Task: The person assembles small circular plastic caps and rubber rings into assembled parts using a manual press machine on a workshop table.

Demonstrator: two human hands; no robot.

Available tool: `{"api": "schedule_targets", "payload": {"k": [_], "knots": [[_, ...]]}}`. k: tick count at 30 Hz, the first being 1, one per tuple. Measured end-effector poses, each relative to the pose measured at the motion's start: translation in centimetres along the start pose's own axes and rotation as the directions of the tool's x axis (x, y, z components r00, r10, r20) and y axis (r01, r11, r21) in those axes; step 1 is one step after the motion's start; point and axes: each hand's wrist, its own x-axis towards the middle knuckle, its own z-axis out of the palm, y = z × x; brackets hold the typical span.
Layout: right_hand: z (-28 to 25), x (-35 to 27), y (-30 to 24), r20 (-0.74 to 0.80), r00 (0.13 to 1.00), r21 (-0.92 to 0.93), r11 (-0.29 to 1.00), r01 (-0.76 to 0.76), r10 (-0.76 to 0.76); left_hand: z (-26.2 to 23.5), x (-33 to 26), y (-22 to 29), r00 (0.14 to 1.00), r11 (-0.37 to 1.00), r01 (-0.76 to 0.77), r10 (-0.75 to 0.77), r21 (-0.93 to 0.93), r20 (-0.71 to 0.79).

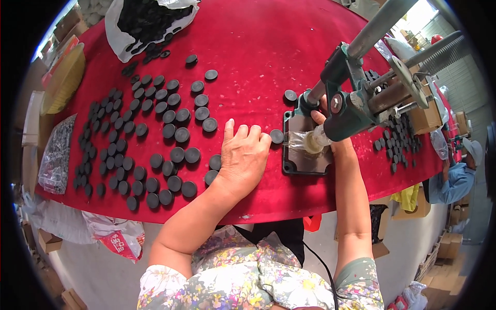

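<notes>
My left hand [244, 157] lies palm down on the red cloth, its fingers slightly bent and apart. A black round cap [277, 136] sits just beyond its index finger, beside the press base; the thumb and palm are hidden. My right hand [319, 117] is behind the green hand press [343, 106], its fingers partly showing by the column. Whether it holds anything is concealed. Under the ram, a clear and yellowish round fitting [313, 142] stands above the dark base plate [305, 161]. Another black cap [290, 96] rests behind the base.
Many loose black caps [177, 154] spread over the left of the red cloth [248, 62]. A white bag [116, 31] of black pieces stands far left. More caps [395, 142] lie right of the press. A person [452, 181] in blue is at the far right.
</notes>
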Motion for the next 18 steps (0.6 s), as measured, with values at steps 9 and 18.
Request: {"api": "schedule_targets", "payload": {"k": [9,18], "knots": [[1.8,-1.0,-4.9,-0.106,0.994,-0.209,0.978,-0.028,0.006,0.9,1.1,0.9,0.992,0.979,-0.004,0.028,-0.204,0.119],[7.5,-0.1,-9.5,-0.046,0.997,0.282,0.957,0.072,-0.062,-0.8,0.5,-2.8,0.997,0.996,-0.021,0.028,-0.089,0.07]]}}
